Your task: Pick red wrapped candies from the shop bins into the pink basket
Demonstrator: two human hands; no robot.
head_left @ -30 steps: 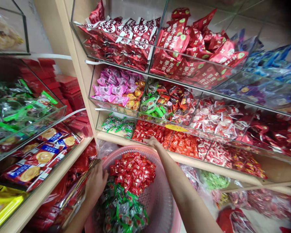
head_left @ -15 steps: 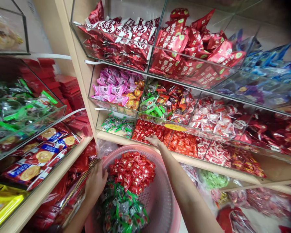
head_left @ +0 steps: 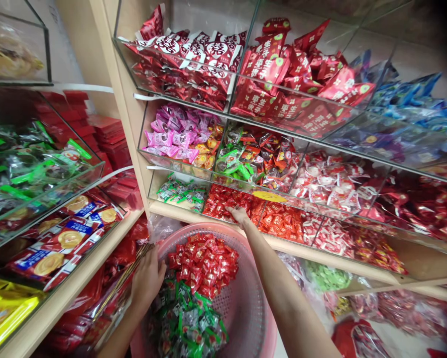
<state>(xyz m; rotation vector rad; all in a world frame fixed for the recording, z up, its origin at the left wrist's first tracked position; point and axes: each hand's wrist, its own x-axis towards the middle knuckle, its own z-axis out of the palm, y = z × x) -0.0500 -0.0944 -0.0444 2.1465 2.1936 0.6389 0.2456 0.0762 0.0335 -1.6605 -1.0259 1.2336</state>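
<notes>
My left hand (head_left: pixel 149 279) is closed on the left rim of a pink plastic basket (head_left: pixel 259 278) with perforated walls. Inside the basket, a heap of red-wrapped candies (head_left: pixel 204 261) lies toward the back. Nearer to me is a pile of green-and-dark wrapped candies (head_left: pixel 193 320). My right hand (head_left: pixel 240 217) reaches past the basket to the bottom shelf. Its fingers stretch out, apart, over the small red candies (head_left: pixel 225 199) in a clear compartment, touching the front ones. Nothing held shows in that hand.
Orange-red candies (head_left: pixel 279 221) fill the compartment to the right, green-wrapped ones (head_left: pixel 182 191) the one to the left. Above are clear-fronted bins with larger red packets (head_left: pixel 268 64). A wooden shelf edge (head_left: pixel 77 273) with biscuit packs (head_left: pixel 70 236) runs along the left. Bagged goods lie below right.
My right hand has shifted slightly to the right over the red candies. My left hand stays at the basket rim, and the basket's contents look the same.
</notes>
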